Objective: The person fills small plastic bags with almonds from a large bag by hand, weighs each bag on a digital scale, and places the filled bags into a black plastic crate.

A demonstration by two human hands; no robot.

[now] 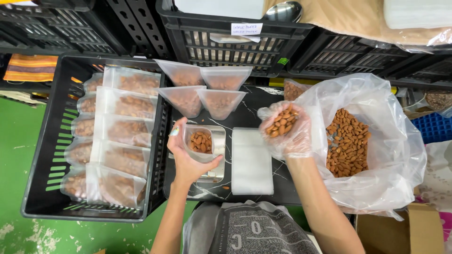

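My left hand (185, 156) holds a small clear pouch (201, 142) open over a metal scale tray (219, 155); a few almonds lie inside the pouch. My right hand (287, 131), in a thin clear plastic glove, is cupped around a handful of almonds (281, 121), raised just right of the pouch. A large clear plastic bag (376, 141) of loose almonds (347, 142) lies open at the right. A stack of flat empty pouches (251, 161) rests on the dark marbled table between my hands.
A black crate (44, 155) at the left holds several filled, sealed almond pouches (123, 132). Filled open pouches (202, 89) stand behind the scale. Black crates (235, 37) line the back, one with a metal spoon (283, 11). A cardboard box (409, 230) sits lower right.
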